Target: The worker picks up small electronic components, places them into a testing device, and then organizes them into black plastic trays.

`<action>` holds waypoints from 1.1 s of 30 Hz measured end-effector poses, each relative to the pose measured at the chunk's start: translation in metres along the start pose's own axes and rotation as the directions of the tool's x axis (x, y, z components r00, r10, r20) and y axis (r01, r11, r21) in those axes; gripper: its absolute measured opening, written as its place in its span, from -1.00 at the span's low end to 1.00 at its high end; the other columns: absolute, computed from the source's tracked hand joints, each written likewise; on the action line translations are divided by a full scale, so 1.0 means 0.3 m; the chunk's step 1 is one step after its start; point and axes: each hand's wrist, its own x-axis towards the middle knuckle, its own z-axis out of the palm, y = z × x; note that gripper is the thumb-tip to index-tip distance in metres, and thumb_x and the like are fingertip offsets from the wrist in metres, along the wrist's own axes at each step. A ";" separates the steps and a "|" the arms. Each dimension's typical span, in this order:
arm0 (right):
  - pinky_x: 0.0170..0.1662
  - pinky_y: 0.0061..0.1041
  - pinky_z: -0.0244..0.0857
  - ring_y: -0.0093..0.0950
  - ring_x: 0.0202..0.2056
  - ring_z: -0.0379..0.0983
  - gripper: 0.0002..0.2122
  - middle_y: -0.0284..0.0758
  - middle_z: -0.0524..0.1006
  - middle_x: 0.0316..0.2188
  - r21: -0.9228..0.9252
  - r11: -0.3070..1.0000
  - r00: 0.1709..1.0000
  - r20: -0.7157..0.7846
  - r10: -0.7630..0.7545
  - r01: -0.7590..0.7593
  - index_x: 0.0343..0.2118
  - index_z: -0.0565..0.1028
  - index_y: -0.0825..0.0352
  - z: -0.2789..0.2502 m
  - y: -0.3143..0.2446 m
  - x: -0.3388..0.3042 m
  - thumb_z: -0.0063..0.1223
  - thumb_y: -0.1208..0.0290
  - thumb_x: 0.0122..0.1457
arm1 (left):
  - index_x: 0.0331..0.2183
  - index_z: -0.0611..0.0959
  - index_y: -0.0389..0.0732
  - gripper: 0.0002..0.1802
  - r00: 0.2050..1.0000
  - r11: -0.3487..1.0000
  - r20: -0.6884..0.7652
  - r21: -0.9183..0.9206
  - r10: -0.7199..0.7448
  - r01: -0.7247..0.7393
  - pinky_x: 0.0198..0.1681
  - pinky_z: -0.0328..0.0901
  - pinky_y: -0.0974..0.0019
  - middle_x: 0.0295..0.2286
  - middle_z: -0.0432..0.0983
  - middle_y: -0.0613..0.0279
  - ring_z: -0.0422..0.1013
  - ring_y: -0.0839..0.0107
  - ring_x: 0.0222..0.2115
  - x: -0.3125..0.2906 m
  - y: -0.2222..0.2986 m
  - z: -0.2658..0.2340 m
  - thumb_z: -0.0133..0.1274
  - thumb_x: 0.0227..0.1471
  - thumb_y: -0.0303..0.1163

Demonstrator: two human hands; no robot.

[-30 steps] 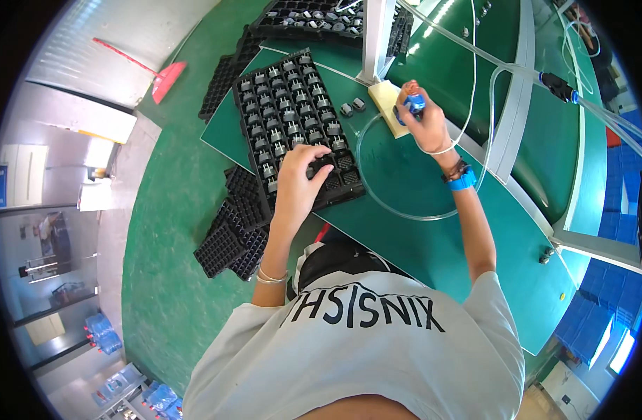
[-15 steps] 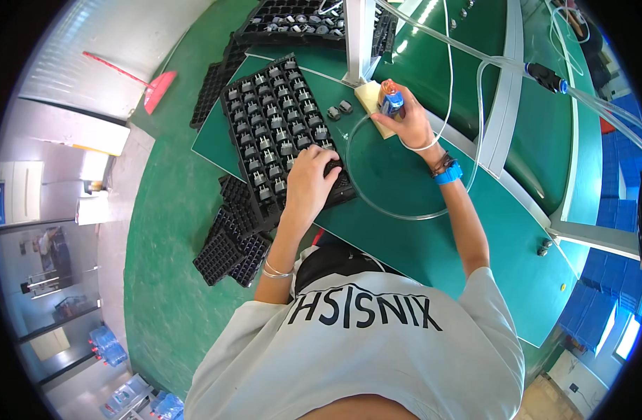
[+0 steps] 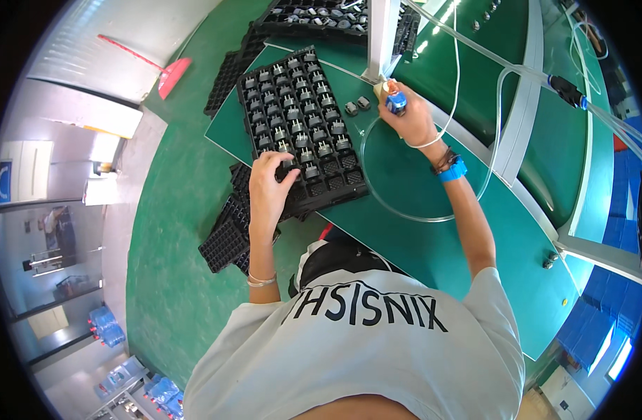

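My left hand [image 3: 267, 187] is over the near left part of a black tray [image 3: 356, 190] holding rows of grey plug pieces with upright metal pins [image 3: 305, 155]. Its thumb and forefinger curl together at one cell; what lies between them is mostly hidden. My right hand [image 3: 413, 124] is wrapped round a small blue and orange hand tool [image 3: 396, 102] beyond the tray's right side. A pale yellow block [image 3: 379, 91] shows partly beside that hand. Two loose grey pieces [image 3: 357, 106] lie on the green table between tray and tool. Several cells at the tray's near right corner hold no piece.
A clear tube [image 3: 405, 215] loops over the green table [image 3: 433, 245]. A white post [image 3: 382, 42] stands at the far edge, beside another black tray [image 3: 286, 28] of loose parts. Stacked black trays [image 3: 223, 241] sit lower left. Small parts [image 3: 550, 260] lie far right.
My left hand has moved left across the tray, uncovering cells without pieces near the right corner. My right hand has turned the tool and now covers most of the yellow block. The whole view has shifted slightly.
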 end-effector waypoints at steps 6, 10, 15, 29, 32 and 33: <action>-0.38 -0.42 0.27 -0.22 -0.52 0.38 -0.70 -0.16 0.45 -0.51 0.065 0.998 0.992 0.129 0.005 -0.014 -0.26 0.38 0.36 0.052 -0.107 -0.010 0.13 0.38 -0.05 | -0.41 0.54 -0.25 -0.73 0.984 0.996 0.160 -0.041 0.084 -0.078 -0.26 0.24 0.32 -0.40 0.38 0.21 0.34 0.27 -0.35 0.001 0.038 0.016 0.20 -0.30 -0.49; -0.39 -0.29 0.25 -0.12 -0.48 0.40 -0.64 -0.08 0.46 -0.55 -0.060 0.994 0.973 0.210 0.098 -0.088 -0.21 0.35 0.34 0.090 -0.119 -0.022 0.12 0.28 -0.03 | -0.44 0.49 -0.28 -0.78 0.977 0.990 0.174 0.041 0.125 -0.134 -0.26 0.22 0.28 -0.42 0.35 0.18 0.33 0.22 -0.36 0.004 0.044 0.040 0.15 -0.25 -0.53; -0.39 -0.30 0.25 -0.15 -0.45 0.41 -0.66 -0.09 0.47 -0.51 -0.138 0.988 0.960 0.257 0.109 -0.075 -0.21 0.34 0.34 0.087 -0.129 -0.019 0.08 0.27 0.00 | -0.36 0.45 -0.27 -0.81 0.985 0.989 0.163 -0.145 0.051 -0.027 -0.24 0.24 0.38 -0.42 0.38 0.23 0.37 0.35 -0.38 -0.006 0.055 0.014 0.07 -0.13 -0.57; -0.23 -0.60 0.29 -0.56 -0.32 0.39 -0.72 -0.33 0.43 -0.33 0.762 0.037 0.713 0.587 0.383 -0.647 -0.17 0.31 0.33 -0.038 -0.321 -0.075 -0.19 0.24 0.16 | -0.27 0.49 -0.38 -0.71 0.978 0.335 0.052 -0.942 0.202 -0.019 -0.18 0.30 0.43 -0.28 0.31 0.21 0.37 0.44 -0.30 0.039 0.251 0.084 0.03 -0.15 -0.75; -0.21 -0.60 0.29 -0.56 -0.30 0.39 -0.70 -0.33 0.42 -0.30 0.767 0.043 0.719 0.579 0.385 -0.640 -0.16 0.30 0.32 -0.071 -0.344 -0.086 -0.18 0.21 0.15 | -0.28 0.50 -0.39 -0.69 0.972 0.334 0.038 -0.942 0.232 -0.043 -0.17 0.34 0.42 -0.29 0.30 0.20 0.38 0.42 -0.30 0.039 0.263 0.091 0.04 -0.18 -0.78; -0.21 -0.60 0.29 -0.56 -0.29 0.38 -0.69 -0.33 0.42 -0.30 0.751 0.060 0.709 0.591 0.385 -0.658 -0.16 0.29 0.31 -0.077 -0.343 -0.090 -0.18 0.21 0.15 | -0.28 0.50 -0.38 -0.68 0.969 0.343 0.028 -0.937 0.247 -0.061 -0.17 0.35 0.41 -0.29 0.30 0.20 0.38 0.42 -0.30 0.038 0.265 0.091 0.04 -0.18 -0.78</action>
